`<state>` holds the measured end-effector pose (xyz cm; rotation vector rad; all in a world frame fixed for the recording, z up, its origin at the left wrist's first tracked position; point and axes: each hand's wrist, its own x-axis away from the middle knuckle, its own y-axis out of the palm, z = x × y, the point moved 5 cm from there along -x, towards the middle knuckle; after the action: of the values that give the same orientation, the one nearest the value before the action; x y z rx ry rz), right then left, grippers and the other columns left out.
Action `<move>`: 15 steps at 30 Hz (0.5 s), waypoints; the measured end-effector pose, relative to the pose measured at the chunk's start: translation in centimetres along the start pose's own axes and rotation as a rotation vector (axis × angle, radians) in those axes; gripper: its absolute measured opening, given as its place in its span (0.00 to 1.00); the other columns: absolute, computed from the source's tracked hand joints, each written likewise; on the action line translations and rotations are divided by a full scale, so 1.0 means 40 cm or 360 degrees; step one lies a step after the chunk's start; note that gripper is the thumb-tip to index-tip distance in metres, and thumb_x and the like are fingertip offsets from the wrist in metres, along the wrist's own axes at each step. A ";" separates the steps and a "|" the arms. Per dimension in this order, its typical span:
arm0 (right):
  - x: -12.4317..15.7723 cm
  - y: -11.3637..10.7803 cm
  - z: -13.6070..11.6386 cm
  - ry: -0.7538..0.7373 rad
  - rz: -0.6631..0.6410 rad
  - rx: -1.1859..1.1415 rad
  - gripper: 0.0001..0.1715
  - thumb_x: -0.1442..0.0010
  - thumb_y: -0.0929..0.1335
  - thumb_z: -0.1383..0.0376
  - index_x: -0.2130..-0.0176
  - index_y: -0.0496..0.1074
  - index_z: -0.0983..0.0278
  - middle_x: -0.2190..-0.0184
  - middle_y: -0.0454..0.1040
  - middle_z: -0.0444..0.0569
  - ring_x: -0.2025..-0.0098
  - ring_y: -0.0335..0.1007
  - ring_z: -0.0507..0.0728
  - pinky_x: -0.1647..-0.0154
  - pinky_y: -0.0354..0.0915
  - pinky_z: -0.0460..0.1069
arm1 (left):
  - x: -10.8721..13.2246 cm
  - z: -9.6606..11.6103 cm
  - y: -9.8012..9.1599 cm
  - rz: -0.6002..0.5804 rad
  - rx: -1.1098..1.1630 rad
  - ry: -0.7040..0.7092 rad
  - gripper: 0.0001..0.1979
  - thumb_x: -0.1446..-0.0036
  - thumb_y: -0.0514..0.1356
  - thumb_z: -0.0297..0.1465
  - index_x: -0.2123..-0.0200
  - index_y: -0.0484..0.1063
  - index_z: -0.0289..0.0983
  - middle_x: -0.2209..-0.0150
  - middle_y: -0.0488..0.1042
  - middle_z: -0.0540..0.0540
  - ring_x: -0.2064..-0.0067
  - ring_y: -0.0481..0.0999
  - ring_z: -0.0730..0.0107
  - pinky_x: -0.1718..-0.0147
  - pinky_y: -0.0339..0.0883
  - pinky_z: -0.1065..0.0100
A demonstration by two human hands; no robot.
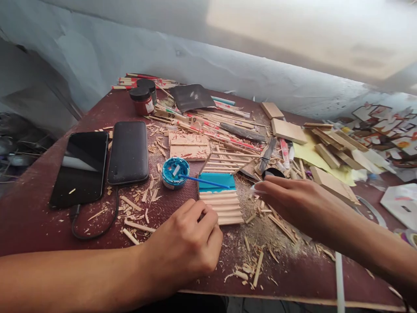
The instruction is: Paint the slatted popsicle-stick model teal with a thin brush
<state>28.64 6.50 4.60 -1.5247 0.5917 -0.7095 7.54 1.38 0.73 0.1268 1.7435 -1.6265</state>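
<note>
A small wooden stick model (224,208) sits at the middle of the table. It has a slatted frame at its far end, a blue-painted band and a ribbed near part. My left hand (195,237) is closed at its near left corner, with the fingertips hidden. To the right of the model, my right hand (283,195) pinches a small white piece (256,190), too little exposed to name. A thin blue stick (208,181) lies from an open jar of blue paint (175,174) across to the blue band.
A phone (80,167) and a black power bank (128,152) lie left, joined by a cable (94,237). Dark-lidded jars (142,102), sticks (228,124) and a wooden block (189,145) are behind. More wood blocks (288,130) lie right. Shavings (249,265) litter the table.
</note>
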 end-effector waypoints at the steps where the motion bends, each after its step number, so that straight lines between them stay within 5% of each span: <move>1: -0.005 -0.011 -0.017 -0.0028 0.0092 -0.0034 0.14 0.30 0.61 0.76 0.60 0.72 0.65 0.72 0.68 0.45 0.76 0.60 0.52 0.73 0.50 0.51 | 0.000 0.001 -0.001 -0.0002 0.0000 0.0009 0.03 0.38 0.64 0.20 0.64 0.80 0.26 0.64 0.80 0.35 0.66 0.78 0.53 0.68 0.77 0.56; 3: -0.037 -0.022 -0.070 -0.0145 0.0190 -0.0113 0.14 0.28 0.61 0.76 0.61 0.72 0.64 0.71 0.68 0.45 0.74 0.60 0.52 0.72 0.52 0.50 | 0.000 0.003 -0.004 0.0003 -0.0003 0.0023 0.03 0.38 0.64 0.20 0.64 0.80 0.26 0.65 0.79 0.36 0.66 0.77 0.53 0.69 0.76 0.56; 9: -0.186 0.025 -0.191 -0.0329 -0.0098 -0.0125 0.07 0.33 0.67 0.76 0.63 0.70 0.66 0.67 0.73 0.47 0.73 0.56 0.51 0.72 0.46 0.51 | -0.001 -0.001 -0.008 0.0062 -0.0011 -0.0012 0.06 0.40 0.63 0.19 0.69 0.78 0.31 0.68 0.76 0.39 0.69 0.74 0.54 0.73 0.73 0.56; 15: -0.133 0.031 -0.103 -0.0241 -0.0183 -0.0160 0.11 0.35 0.66 0.80 0.64 0.70 0.65 0.69 0.72 0.46 0.74 0.56 0.51 0.71 0.48 0.50 | 0.001 -0.003 0.000 0.0015 0.0001 -0.0014 0.08 0.39 0.64 0.20 0.71 0.76 0.32 0.69 0.76 0.40 0.68 0.75 0.54 0.72 0.74 0.57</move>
<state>22.07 7.53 2.97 -1.6997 0.4335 -0.6523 7.45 1.45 0.70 0.1278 1.7337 -1.6186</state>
